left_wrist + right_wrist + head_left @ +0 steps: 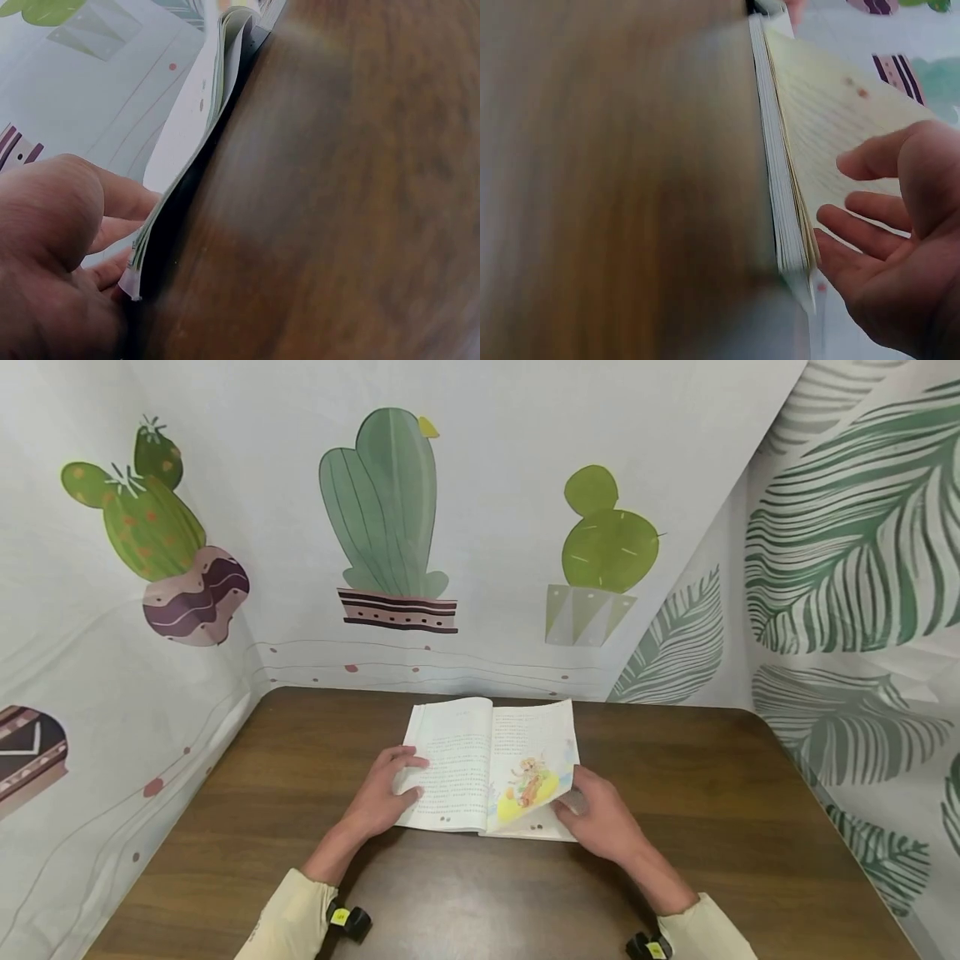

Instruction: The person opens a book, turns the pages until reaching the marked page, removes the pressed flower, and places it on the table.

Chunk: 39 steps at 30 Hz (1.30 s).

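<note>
An open book (450, 768) with printed text lies on the wooden table. My left hand (382, 793) rests on its left page, fingers spread toward the text. In the left wrist view, the fingers (124, 196) touch the page near the outer edge, and that side bows up off the table. My right hand (600, 814) is at the lower right corner, where an illustrated page (532, 781) lifts and curls. Seen from the right wrist, its thumb stands apart from the loosely extended fingers (862, 229), which are against the book's edge; no clear pinch shows.
The brown wooden table (712, 793) extends around the book. Behind it hangs a white cloth (495, 527) printed with cacti, with a leaf-patterned cloth (847, 527) at the right. Dark wrist bands (348, 920) sit on both sleeves.
</note>
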Each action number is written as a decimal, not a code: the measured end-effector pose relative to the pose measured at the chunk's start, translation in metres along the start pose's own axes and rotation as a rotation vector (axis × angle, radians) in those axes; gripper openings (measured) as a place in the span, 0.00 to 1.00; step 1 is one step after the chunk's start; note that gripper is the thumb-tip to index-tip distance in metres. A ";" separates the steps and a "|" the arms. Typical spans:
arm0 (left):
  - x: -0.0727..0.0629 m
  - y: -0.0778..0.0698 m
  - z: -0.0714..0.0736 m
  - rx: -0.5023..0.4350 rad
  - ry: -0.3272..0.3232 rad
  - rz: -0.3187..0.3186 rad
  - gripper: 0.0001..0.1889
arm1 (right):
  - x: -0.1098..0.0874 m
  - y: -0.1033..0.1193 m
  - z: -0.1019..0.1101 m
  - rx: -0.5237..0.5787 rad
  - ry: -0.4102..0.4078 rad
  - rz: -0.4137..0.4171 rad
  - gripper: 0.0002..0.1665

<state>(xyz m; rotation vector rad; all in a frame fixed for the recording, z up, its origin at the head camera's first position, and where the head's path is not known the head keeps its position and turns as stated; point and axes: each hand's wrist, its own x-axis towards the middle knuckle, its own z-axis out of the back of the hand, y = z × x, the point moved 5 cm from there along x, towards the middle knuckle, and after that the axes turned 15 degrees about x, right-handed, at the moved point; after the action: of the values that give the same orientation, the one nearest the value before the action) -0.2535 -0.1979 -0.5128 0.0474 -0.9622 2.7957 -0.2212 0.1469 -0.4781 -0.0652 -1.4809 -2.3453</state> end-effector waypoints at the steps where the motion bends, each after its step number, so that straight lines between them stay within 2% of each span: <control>1: 0.000 0.000 0.000 -0.006 -0.001 0.002 0.18 | 0.001 0.003 -0.007 0.026 0.031 0.008 0.30; 5: 0.001 0.002 0.000 -0.019 -0.011 0.003 0.17 | 0.007 0.015 -0.033 0.089 0.124 0.034 0.36; 9: 0.002 0.006 0.002 -0.078 -0.014 0.024 0.19 | 0.014 0.026 -0.053 0.049 0.197 0.093 0.41; 13: 0.004 0.011 0.004 -0.203 0.012 0.095 0.29 | 0.021 0.037 -0.068 -0.030 0.233 0.188 0.43; 15: 0.004 0.014 0.005 -0.265 0.020 0.123 0.34 | 0.022 0.040 -0.074 -0.048 0.246 0.221 0.42; 20: 0.003 0.015 0.007 -0.378 0.041 0.134 0.40 | 0.023 0.043 -0.085 -0.093 0.296 0.245 0.40; 21: 0.002 0.015 0.007 -0.371 0.045 0.140 0.38 | 0.023 0.044 -0.086 -0.102 0.306 0.242 0.41; 24: 0.002 0.013 0.006 -0.271 0.054 0.131 0.35 | 0.022 0.044 -0.087 -0.137 0.338 0.219 0.44; 28: 0.002 0.009 0.005 -0.086 0.025 0.058 0.42 | 0.022 0.044 -0.086 -0.183 0.350 0.181 0.51; 33: 0.002 0.006 0.005 -0.055 0.009 0.020 0.41 | 0.023 0.041 -0.081 -0.214 0.307 0.153 0.55; 35: 0.002 0.006 0.004 -0.051 0.012 0.017 0.39 | 0.022 0.040 -0.078 -0.229 0.300 0.158 0.52; 39: 0.002 0.006 0.004 -0.046 0.024 0.020 0.37 | 0.020 0.037 -0.073 -0.306 0.322 0.184 0.37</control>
<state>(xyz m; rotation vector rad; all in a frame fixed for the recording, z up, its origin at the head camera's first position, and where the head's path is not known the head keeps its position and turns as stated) -0.2567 -0.2045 -0.5133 -0.0021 -1.0269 2.7845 -0.2168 0.0631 -0.4745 0.0898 -0.9202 -2.2819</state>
